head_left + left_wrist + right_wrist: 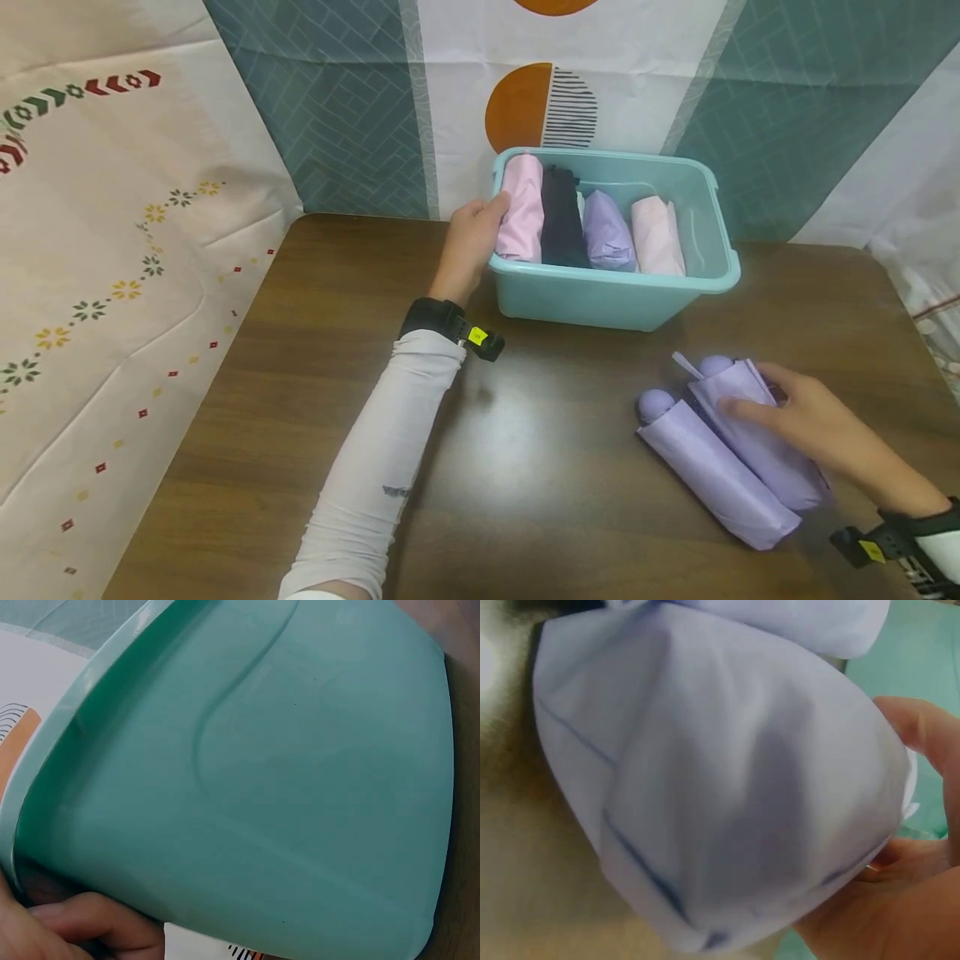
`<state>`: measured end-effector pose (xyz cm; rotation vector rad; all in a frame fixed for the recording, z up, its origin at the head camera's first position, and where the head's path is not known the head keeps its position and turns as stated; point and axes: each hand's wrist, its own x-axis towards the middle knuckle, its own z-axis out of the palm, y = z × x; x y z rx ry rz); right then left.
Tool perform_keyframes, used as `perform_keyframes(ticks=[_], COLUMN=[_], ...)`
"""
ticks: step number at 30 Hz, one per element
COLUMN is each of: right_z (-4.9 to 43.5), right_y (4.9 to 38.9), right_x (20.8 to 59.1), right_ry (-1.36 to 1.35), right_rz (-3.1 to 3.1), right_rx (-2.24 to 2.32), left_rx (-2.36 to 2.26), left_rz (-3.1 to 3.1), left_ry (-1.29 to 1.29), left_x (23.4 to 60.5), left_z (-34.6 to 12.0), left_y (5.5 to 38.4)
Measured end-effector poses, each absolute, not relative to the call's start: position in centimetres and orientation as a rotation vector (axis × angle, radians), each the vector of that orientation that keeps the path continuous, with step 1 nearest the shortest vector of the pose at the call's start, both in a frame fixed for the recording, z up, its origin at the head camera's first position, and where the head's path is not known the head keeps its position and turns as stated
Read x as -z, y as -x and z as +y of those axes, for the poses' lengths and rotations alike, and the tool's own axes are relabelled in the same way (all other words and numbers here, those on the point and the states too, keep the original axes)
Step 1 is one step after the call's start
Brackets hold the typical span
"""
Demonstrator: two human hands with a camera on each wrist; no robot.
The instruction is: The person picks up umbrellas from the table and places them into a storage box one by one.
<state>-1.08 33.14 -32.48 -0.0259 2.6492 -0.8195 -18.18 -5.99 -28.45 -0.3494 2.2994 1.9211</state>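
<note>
At the left end of a light teal plastic bin (pixel 600 302), my left hand (pixel 474 237) grips the rim, with the fingers curled under the lip in the left wrist view. My right hand (pixel 795 421) holds a lavender folded umbrella (pixel 738 392), thumb on one side and fingers round the other. A second lavender folded umbrella (pixel 720 475) lies alongside it on the table, its round handle end toward the bin. In the right wrist view the closed tip end of the held umbrella (pixel 727 787) fills most of the picture.
Inside the bin stand a pink bundle (pixel 522 204), a black bundle (pixel 562 218), a lavender bundle (pixel 607 233) and a pale pink bundle (pixel 657 237). The brown wooden table (pixel 525 500) meets a patterned cloth (pixel 360 125) at the back. Another printed cloth (pixel 112 250) hangs at left.
</note>
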Motion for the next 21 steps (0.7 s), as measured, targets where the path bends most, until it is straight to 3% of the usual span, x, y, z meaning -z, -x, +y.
perform_keyframes(ticks=[21], right_z=[32.0], right_y=[1.0], right_x=[31.9], right_ry=[-0.005], right_rz=[2.864], right_rx=[1.233], left_rx=[-1.958], left_rz=[2.288], left_ry=[0.332], left_x=[28.6], left_z=[-6.0], left_y=[18.2])
